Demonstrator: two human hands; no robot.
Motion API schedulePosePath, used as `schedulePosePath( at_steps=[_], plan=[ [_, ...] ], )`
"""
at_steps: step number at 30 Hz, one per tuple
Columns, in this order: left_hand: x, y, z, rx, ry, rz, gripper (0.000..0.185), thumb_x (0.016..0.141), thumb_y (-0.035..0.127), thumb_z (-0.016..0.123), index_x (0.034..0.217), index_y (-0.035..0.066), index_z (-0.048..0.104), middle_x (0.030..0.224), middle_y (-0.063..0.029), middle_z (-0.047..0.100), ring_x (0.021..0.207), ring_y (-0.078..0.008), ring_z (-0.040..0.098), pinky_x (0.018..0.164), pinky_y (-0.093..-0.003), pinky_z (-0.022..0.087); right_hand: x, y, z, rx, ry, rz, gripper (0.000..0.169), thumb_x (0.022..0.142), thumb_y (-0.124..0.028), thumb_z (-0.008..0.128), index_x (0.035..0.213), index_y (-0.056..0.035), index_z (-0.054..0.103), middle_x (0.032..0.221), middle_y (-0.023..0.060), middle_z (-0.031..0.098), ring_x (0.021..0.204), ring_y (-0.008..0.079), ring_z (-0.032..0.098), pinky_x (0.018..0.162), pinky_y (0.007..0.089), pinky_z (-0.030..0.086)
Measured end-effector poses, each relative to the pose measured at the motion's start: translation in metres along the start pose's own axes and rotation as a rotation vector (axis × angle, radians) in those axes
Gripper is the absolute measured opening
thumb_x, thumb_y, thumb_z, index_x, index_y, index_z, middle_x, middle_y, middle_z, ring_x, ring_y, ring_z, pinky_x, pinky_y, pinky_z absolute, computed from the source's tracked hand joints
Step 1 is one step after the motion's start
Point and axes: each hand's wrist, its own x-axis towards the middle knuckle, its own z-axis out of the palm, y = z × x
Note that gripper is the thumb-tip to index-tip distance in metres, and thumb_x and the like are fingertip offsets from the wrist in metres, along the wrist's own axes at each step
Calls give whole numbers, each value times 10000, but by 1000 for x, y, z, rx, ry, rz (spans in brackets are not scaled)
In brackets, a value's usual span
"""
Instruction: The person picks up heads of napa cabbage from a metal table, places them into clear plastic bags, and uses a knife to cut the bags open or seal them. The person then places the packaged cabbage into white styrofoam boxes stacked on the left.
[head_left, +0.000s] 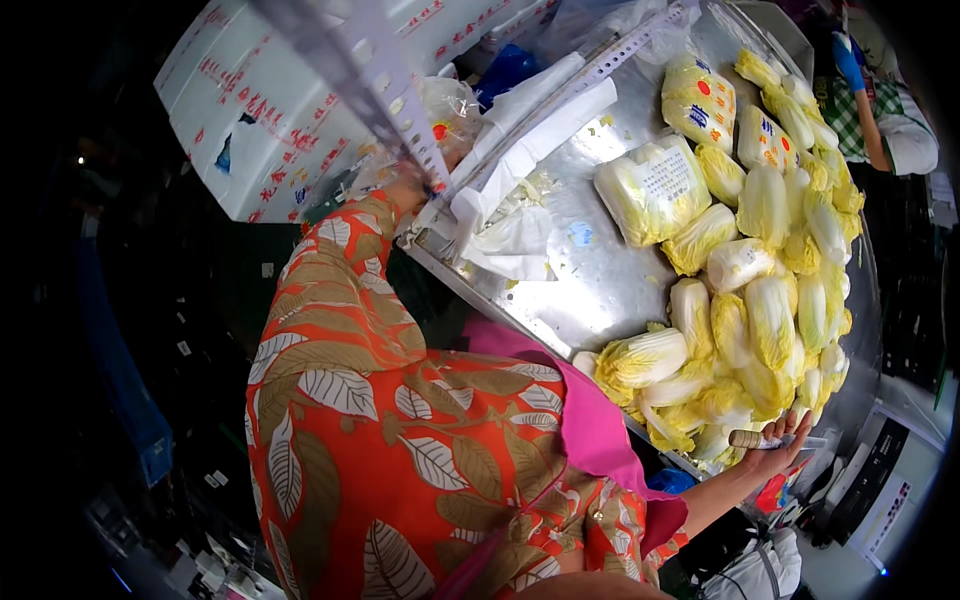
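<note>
My right hand (787, 444) is at the near right corner of the metal table (600, 292). A knife (745, 439) with a light handle lies across its palm, between thumb and curled fingers. Just beyond is a heap of napa cabbages (770, 319), pale stalks with yellow leaves. My left hand (407, 191) reaches out behind a perforated metal upright (409, 127), which hides most of its fingers. Close to it are clear plastic bags (450, 105) with a red dot print; whether the hand grips one cannot be seen.
Several wrapped cabbages (656, 191) lie at the heap's far side. White padding (540, 150) runs along a perforated metal bar (585, 82). White foam boxes (255, 112) bearing red writing stand beyond my left hand. Across the table, another person's blue-gloved hand (847, 64) is visible.
</note>
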Motion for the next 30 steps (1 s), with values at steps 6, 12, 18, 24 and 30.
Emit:
schedulePosePath(
  at_steps=[6,12,18,24,30],
  plan=[
    [24,15,-11,-115,-106,27,316,911,254,513,1125,36,595,1041,-59,639,944,-163,598,811,-283,472,-11,14,7,-111,179,28,406,971,-232,443,1346,-74,442,941,77,614,586,64,431,455,186,359],
    [51,47,-24,-581,-336,-116,324,918,256,499,1143,41,588,1053,-76,638,955,-173,597,825,-283,470,1,17,38,-154,279,34,476,935,-278,526,1351,-68,425,823,57,627,506,56,410,413,195,337],
    [58,96,-57,-1023,-552,-388,333,924,258,484,1161,46,582,1065,-93,637,966,-183,596,840,-284,467,-3,29,38,-122,331,62,443,924,-284,553,1294,-58,461,817,73,624,485,59,422,394,206,338],
    [51,67,-75,-608,-146,149,257,925,141,499,1126,19,601,997,-62,652,859,-113,597,741,-256,480,2,16,70,-225,226,65,486,919,-251,561,1329,-25,433,774,95,615,451,65,434,368,208,340],
    [-14,92,-115,-567,295,85,230,896,153,542,1043,-1,629,925,-80,661,766,-171,606,666,-316,490,-12,17,102,-495,76,33,455,877,-182,570,1269,31,482,709,84,623,413,46,419,353,180,321]
  ],
)
